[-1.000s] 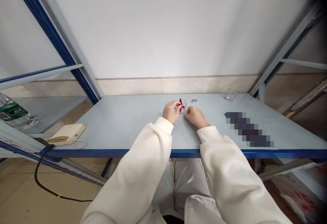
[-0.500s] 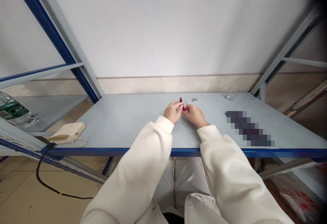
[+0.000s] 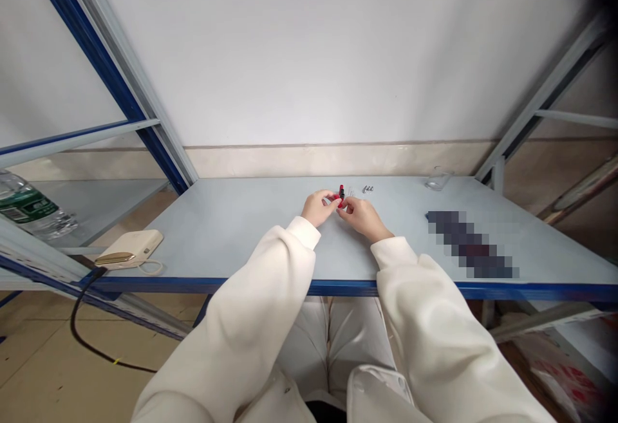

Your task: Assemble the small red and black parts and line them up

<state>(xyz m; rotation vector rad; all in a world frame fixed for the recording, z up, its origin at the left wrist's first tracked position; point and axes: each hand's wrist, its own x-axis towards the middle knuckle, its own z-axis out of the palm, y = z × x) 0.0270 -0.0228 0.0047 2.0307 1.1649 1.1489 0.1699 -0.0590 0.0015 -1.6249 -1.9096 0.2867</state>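
Red part point(image 3: 341, 192) between both hands' fingertips

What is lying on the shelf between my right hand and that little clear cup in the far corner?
In the head view, two small metal pieces lie between the right hand and the clear cup; otherwise bare shelf.

On the table point(image 3: 232, 230), both hands meet near the back: left hand point(image 3: 316, 208) left of right hand point(image 3: 361, 216), a small part point(image 3: 341, 192) between their fingertips. Screws point(image 3: 367, 188) lie just right behind. A bottle point(image 3: 29, 209) lies on the shelf far left.
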